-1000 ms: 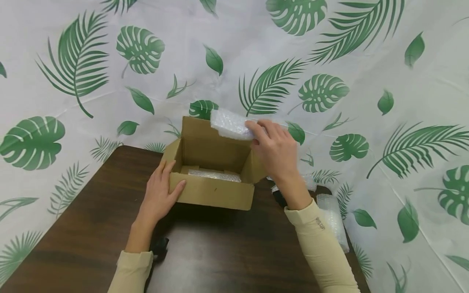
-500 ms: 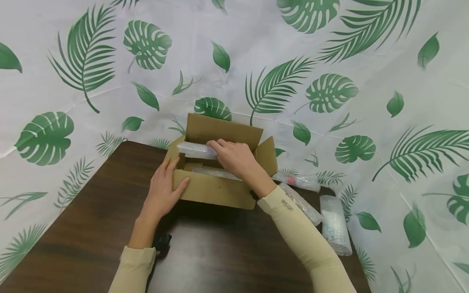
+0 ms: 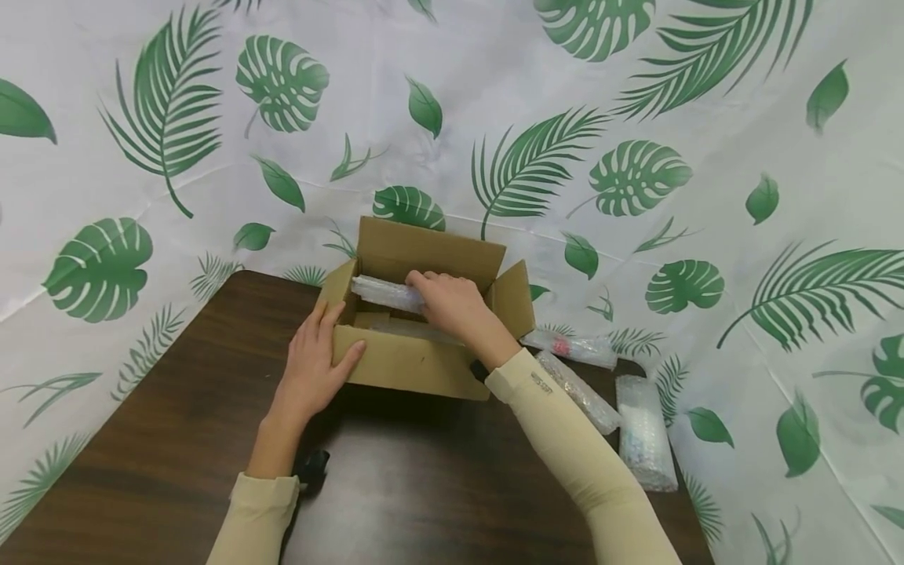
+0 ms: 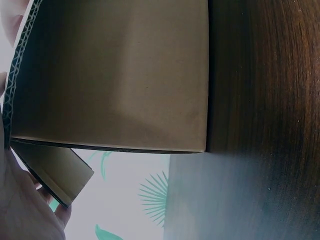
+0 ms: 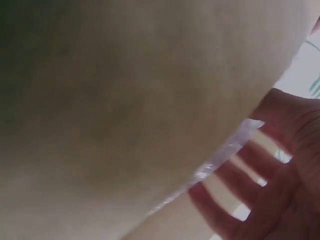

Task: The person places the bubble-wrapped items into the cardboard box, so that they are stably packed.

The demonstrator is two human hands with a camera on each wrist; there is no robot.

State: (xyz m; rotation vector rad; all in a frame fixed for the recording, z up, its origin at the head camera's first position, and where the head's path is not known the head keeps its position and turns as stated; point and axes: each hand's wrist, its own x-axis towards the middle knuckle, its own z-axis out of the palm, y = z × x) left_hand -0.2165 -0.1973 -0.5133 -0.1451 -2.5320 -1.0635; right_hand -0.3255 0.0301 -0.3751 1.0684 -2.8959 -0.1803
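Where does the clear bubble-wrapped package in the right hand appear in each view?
Head: the package is near centre, gripped by the right hand at the open brown cardboard box.
Left wrist: not visible.
Right wrist: a narrow strip, right of centre, beside the fingers.
Shared landmark: the white backdrop with green leaf print.

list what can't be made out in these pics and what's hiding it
Head: right end of the held packet, covered by the right hand; its contents, blurred by the wrap.
Head: near side of the lower packet, behind the cardboard front flap.
Head: sleeve lettering, too small.
Left wrist: part of the left hand, cut off by the left edge.
Right wrist: most of the held packet, behind a blurred tan surface.
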